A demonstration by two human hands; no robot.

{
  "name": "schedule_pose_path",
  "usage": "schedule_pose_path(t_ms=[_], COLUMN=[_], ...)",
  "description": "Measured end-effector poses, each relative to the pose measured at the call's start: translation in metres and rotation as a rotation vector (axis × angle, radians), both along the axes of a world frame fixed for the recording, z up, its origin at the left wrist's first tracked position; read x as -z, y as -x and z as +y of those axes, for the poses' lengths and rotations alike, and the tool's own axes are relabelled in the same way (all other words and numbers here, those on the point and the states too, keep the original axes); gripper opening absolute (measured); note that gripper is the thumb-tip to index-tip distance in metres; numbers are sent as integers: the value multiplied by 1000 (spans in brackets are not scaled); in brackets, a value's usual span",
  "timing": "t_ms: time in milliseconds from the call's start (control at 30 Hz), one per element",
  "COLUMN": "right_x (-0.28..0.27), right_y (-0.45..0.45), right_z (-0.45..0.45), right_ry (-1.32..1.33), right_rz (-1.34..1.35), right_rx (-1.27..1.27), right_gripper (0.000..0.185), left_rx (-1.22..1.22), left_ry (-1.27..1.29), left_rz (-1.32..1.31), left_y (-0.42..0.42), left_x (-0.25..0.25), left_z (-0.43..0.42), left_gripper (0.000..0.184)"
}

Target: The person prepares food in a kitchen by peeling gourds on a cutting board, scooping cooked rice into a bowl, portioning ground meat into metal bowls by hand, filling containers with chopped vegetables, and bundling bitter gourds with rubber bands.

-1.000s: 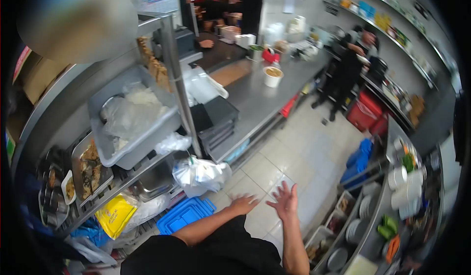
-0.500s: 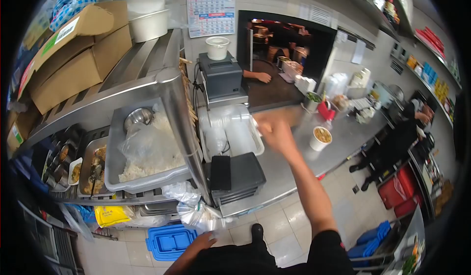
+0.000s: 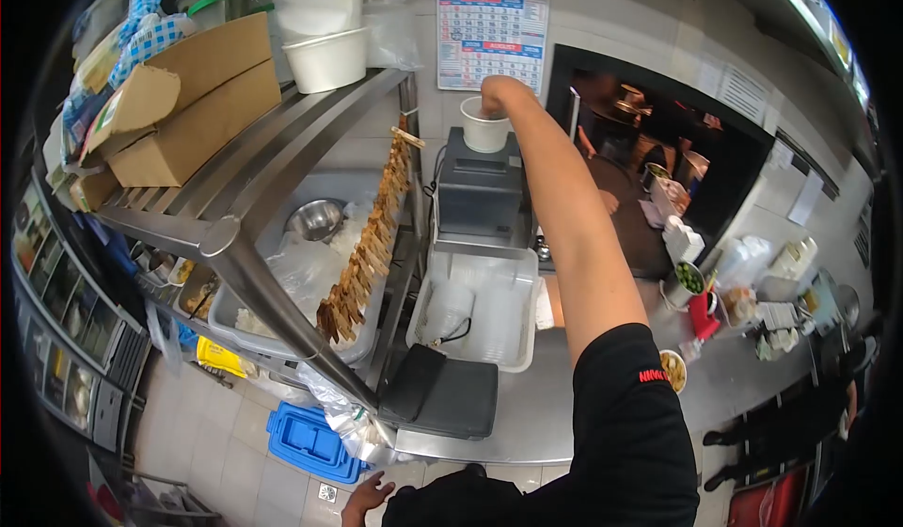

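My right hand (image 3: 505, 96) reaches over the rim of a white tub (image 3: 486, 135) on top of a grey box-shaped machine (image 3: 480, 188). Its fingers dip inside the tub, so what they touch is hidden. Low at the front, my left hand (image 3: 370, 496) hangs with its fingers apart and nothing in it. Below the machine, a white basin (image 3: 517, 353) holds clear plastic containers (image 3: 494, 320). A brown and white item (image 3: 547, 303) lies on the counter, partly covered by my forearm. Beside my sleeve shows part of a bowl of food (image 3: 673, 370).
A metal rack (image 3: 273, 292) on the left carries a cardboard box (image 3: 193, 103), with a string of clothespins (image 3: 372, 245) hanging from it. A blue lid or crate (image 3: 315, 442) lies on the floor. Another person (image 3: 790, 428) stands at right. Behind the counter is a pass-through opening (image 3: 621, 198).
My right hand has moved from above the counter up to the white tub, and its fingers have gone inside. The view has turned right-to-left and come closer to the rack and machine.
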State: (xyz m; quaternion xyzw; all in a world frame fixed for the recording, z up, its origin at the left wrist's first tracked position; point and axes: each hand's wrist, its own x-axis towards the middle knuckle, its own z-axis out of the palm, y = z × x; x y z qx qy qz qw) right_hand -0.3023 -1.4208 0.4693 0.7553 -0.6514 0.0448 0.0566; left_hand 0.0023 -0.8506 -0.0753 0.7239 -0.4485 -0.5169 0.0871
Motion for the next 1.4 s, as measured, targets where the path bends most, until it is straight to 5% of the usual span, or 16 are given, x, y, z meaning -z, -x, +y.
schedule_pose_path(t_ms=[333,533,900,1000,1200,1400], right_x=[-8,-16,-19,-1,98,239], right_y=[2,21,63,95,177,193], right_z=[-16,-29,20,89,340,661], right_ry=[100,147,236,346,237,567], right_rz=[43,-133,-822,-806,-1292,-1562], right_rx=[-158,-371,-407,-409,-243,528], right_gripper=[35,23,16,24,39,35], left_rx=[-88,-89,37,191,736,1479], left_ry=[-92,-45,-25,28,194,5], left_rz=[-130,-162,-169,-129,-7,-113], left_y=[21,12,9,18,42,69], left_x=[5,-7,-9,-11,20,45], left_z=[39,32,30,4,-52,-63], left_gripper=[77,77,77,76,71,72])
